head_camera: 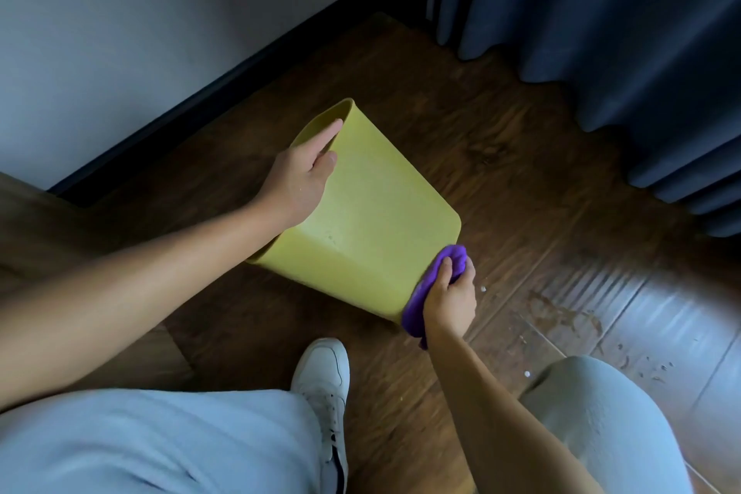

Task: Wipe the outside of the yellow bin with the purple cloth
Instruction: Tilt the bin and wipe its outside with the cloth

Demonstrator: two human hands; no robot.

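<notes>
The yellow bin (373,213) looked like smooth matt plastic, the purple cloth (433,289) soft and fuzzy, the floor (501,156) glossy dark wood.

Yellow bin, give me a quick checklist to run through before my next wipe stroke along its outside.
1. Yellow bin steadied: ok, the left hand grips its rim, fingers over the edge.
2. Purple cloth in hand: ok, the right hand is closed on it.
3. Cloth touching the bin's outside: ok, it presses on the near right corner.
4. Broad upper face wiped clean: not ok, small dark specks still show near its middle.
5. Far side and underside clean: cannot tell, both are hidden.
6. Floor around the bin clean: not ok, crumbs and smears lie to the right.
</notes>
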